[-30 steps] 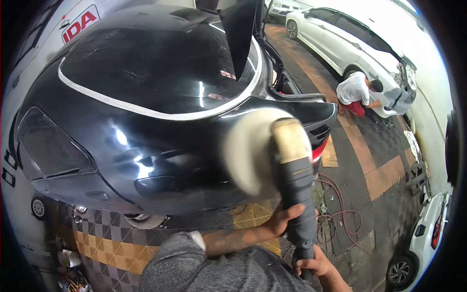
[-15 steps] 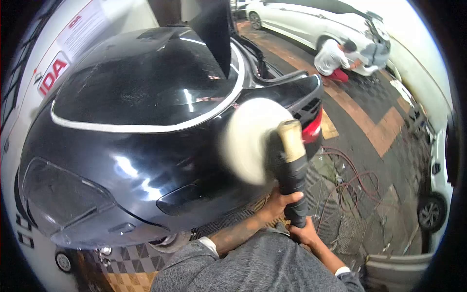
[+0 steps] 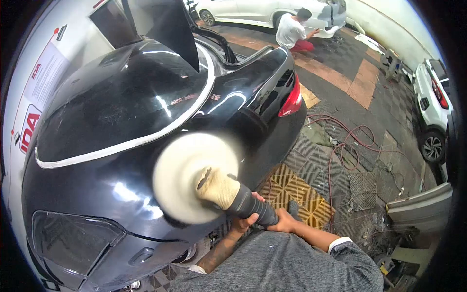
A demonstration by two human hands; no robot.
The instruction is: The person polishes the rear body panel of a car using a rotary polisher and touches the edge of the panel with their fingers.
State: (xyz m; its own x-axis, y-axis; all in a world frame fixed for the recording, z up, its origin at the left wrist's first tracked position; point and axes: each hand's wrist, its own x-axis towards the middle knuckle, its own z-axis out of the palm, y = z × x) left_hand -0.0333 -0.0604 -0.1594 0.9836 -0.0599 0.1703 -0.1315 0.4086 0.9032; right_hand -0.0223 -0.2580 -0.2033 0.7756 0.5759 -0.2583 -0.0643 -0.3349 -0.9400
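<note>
A polisher (image 3: 243, 199) with a black body and a worn cream covering at its head lies across the middle of the view. Its round white pad (image 3: 182, 170) is blurred, as if spinning, and sits against the rear side panel of a black car (image 3: 131, 194). My left hand (image 3: 244, 223) is wrapped around the polisher's body behind the head. Further back, my right hand (image 3: 283, 221) grips the rear end close to my shirt. White masking tape (image 3: 146, 141) edges the car's dark window above the pad.
The car's red tail light (image 3: 292, 99) is right of the pad. A red hose (image 3: 357, 131) lies looped on the tiled floor. A person (image 3: 293, 31) crouches by a white car (image 3: 248, 12) at the back. Another white car (image 3: 433, 107) stands at right.
The polisher has moved left along the panel, away from the tail light, and its body now slants more sideways. Both hands stay on it. My view has turned somewhat.
</note>
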